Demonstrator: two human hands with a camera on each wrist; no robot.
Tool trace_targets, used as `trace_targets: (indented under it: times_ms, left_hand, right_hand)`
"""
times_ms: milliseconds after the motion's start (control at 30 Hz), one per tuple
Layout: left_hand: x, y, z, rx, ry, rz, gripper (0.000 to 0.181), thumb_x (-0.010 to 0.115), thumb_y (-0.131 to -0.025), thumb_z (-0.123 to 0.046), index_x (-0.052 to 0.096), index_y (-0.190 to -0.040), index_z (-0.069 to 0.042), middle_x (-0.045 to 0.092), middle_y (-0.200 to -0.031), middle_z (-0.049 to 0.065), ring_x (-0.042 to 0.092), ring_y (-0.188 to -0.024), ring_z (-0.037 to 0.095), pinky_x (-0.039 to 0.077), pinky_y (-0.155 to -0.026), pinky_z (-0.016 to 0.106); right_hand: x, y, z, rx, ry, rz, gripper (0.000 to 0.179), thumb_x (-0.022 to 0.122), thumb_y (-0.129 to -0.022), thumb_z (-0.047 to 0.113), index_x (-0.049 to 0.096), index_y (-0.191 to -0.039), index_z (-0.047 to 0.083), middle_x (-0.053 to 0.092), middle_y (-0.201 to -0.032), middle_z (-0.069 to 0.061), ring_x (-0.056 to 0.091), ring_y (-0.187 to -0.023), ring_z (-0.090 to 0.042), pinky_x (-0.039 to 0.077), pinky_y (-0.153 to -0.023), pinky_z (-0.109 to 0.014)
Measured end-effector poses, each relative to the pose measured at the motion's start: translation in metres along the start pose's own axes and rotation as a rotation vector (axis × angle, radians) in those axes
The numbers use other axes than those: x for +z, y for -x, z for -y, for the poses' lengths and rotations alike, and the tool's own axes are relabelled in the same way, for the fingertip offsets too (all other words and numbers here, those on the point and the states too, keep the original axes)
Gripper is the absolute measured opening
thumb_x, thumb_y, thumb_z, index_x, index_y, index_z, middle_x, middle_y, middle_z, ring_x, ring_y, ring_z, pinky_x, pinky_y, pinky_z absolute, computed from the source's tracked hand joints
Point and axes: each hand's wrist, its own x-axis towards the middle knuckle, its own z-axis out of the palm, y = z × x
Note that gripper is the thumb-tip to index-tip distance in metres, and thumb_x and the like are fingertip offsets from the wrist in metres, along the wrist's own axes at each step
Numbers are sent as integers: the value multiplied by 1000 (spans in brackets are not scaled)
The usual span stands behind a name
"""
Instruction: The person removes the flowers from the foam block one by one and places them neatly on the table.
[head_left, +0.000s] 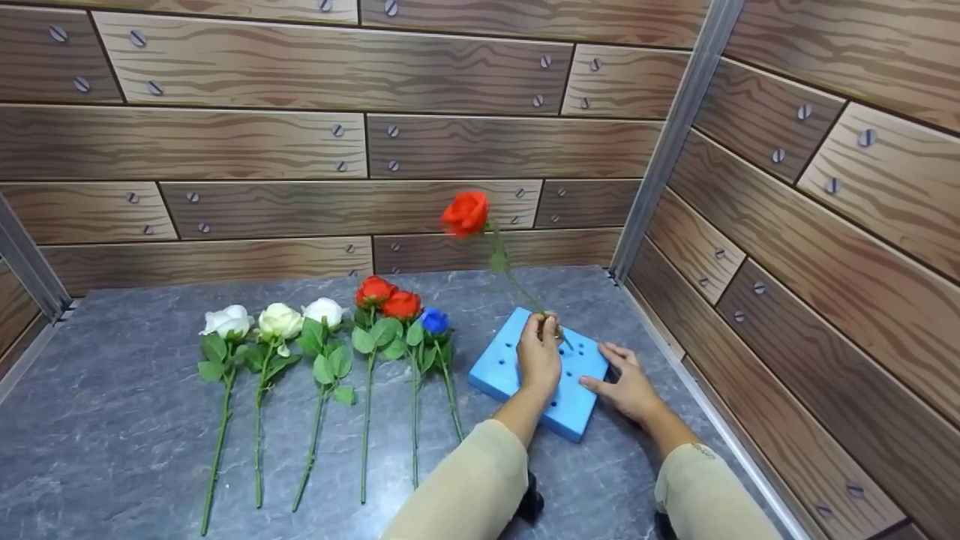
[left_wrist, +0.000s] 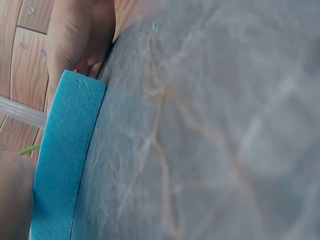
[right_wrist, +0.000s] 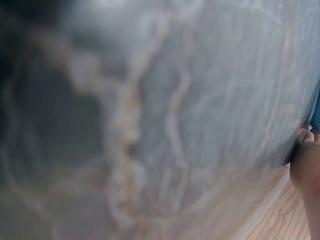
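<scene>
A red rose (head_left: 466, 214) on a long green stem leans up and to the left from my left hand (head_left: 538, 360), which pinches the lower stem. The stem's bottom end is over the top of a blue foam block (head_left: 495, 369) dotted with holes; whether it sits in a hole I cannot tell. My right hand (head_left: 631, 386) holds the block at its right corner, thumb and fingers apart. In the left wrist view the block's side (left_wrist: 65, 155) stands between both hands, with a bit of green stem (left_wrist: 30, 149) showing. The right wrist view catches only part of the right hand (right_wrist: 306, 170).
Left of the block lie white roses (head_left: 226, 322), two red roses (head_left: 402, 304) and a blue rose (head_left: 435, 321), stems toward me. They rest on a grey marbled table (head_left: 135, 420). Wood-patterned walls (head_left: 480, 82) enclose the back and right side.
</scene>
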Motion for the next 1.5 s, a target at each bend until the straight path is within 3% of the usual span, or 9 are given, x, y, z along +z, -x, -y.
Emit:
trace_targets:
  times_ms: [267,367,500,767,967,1233,1500]
  left_hand:
    - [-13,1,-2,136,8,-153,20,55,-114,-16,70,-124,-8,74,-114,12,73,-105,28,66,-84,25]
    - [-20,1,-10,148,11,-169,19,57,-113,-16,71,-125,-8,74,-114,10,73,-102,22,66,-84,23]
    - [-32,4,-28,122,22,-142,18,61,-112,-17,71,-126,-11,74,-114,7,72,-99,14,66,-84,23]
    - [-52,22,-65,133,18,-45,24,65,-108,-8,70,-130,-15,67,-123,12,73,-105,23,67,-88,31]
    - [-69,36,-86,107,-17,22,30,66,-107,-5,70,-133,-19,64,-122,14,70,-102,14,67,-86,30]
    - [-100,51,-102,102,-100,86,39,67,-105,-2,68,-139,-22,64,-121,9,69,-111,21,63,-83,21]
    - [-130,61,-106,172,-171,79,45,70,-103,0,67,-143,-21,66,-120,9,70,-106,12,63,-82,20]
  right_hand:
    - [10,-5,6,-7,14,24,98,83,-97,38,29,-170,1,18,-176,-24,11,-168,-47,13,-139,-62]
    - [10,-8,10,-8,21,34,99,82,-98,41,27,-171,2,17,-177,-24,10,-168,-48,14,-138,-63]
    - [5,-9,13,-13,37,39,100,80,-99,43,25,-172,4,15,-178,-24,9,-168,-49,15,-137,-65]
    - [-8,-6,8,-7,70,50,101,79,-100,46,22,-172,4,12,-178,-25,6,-167,-52,16,-135,-69]
    - [-9,-6,4,-7,76,65,103,78,-100,47,20,-173,5,9,-178,-26,6,-166,-54,16,-134,-71]
    - [-4,-6,3,-1,93,90,103,77,-100,48,18,-173,4,8,-178,-27,3,-166,-56,16,-133,-73]
    - [-3,-5,0,-18,114,92,104,77,-101,48,17,-172,2,7,-178,-29,3,-165,-58,15,-132,-74]
